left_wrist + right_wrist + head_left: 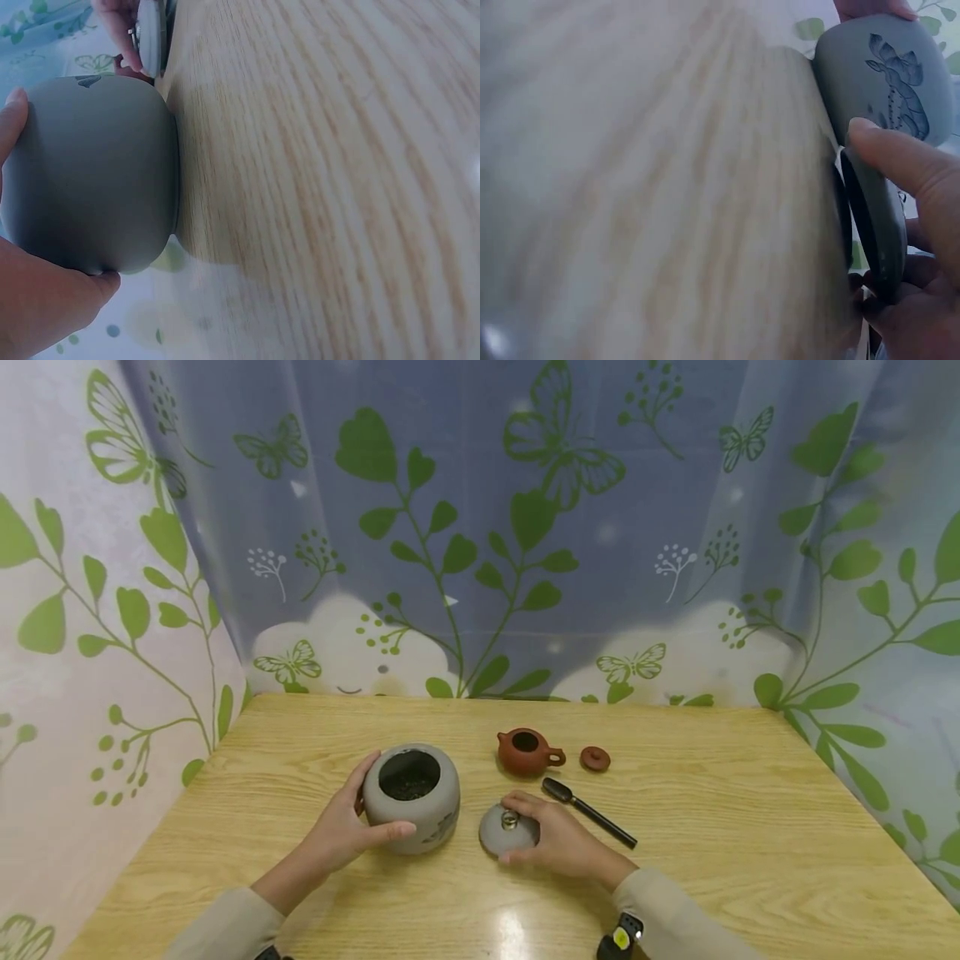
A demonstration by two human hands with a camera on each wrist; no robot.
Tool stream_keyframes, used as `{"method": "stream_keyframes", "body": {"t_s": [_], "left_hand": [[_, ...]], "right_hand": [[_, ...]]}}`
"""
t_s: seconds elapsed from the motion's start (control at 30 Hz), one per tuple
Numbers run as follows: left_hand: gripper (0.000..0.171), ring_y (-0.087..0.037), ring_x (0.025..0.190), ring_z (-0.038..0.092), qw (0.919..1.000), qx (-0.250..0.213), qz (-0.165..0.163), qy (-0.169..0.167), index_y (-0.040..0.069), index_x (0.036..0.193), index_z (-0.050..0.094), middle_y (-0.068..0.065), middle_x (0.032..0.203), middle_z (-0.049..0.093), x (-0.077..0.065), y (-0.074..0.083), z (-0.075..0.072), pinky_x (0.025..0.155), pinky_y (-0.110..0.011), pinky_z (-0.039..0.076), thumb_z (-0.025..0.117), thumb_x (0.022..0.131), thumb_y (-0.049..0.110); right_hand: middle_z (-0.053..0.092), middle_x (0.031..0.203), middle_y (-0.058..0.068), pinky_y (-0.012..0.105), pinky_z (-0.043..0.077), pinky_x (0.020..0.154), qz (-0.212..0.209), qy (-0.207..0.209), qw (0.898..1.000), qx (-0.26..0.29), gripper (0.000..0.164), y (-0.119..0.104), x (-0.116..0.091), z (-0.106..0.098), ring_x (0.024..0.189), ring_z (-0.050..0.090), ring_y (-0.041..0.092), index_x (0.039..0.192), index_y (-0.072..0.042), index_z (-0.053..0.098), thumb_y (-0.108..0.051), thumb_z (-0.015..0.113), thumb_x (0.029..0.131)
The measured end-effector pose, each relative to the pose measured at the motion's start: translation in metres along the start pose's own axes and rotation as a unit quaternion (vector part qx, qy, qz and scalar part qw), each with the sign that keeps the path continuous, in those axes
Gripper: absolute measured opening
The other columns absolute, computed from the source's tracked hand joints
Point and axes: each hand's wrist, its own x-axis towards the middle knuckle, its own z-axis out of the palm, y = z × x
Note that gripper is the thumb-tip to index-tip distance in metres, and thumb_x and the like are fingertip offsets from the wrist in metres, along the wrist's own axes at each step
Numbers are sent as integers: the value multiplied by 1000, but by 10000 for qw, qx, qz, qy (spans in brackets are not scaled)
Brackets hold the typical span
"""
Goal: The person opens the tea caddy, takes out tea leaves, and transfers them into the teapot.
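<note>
Head view: left hand (337, 828) grips uncovered grey jar (429, 812); right hand (562, 841) grasps knobbed lid (497, 838) right of jar; red-brown clay teapot (525, 764) behind-right of jar.

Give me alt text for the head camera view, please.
A person's left grip holds an open gray jar and the right grip a gray lid at a wooden table. Nearby are a brown teapot, a small matching lid and a black scoop.

beige sleeves (667, 910) | black right wristband (632, 922) | round yellow face (621, 937) | black left wristband (268, 953)
</note>
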Motion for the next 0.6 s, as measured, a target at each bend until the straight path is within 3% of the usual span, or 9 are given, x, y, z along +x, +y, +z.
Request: {"method": "stream_keyframes", "body": {"t_s": [0.6], "left_hand": [[111,-36,145,13,10000,-3,-13,-12,20,155,9,-12,159,13,-1,2,-1,115,-54,20,84,74,29]], "right_hand": [[39,148,20,52,37,105,-133,-231,9995,-196,84,-2,0,-1,136,37,35,143,-2,44,-36,82,76]]}}
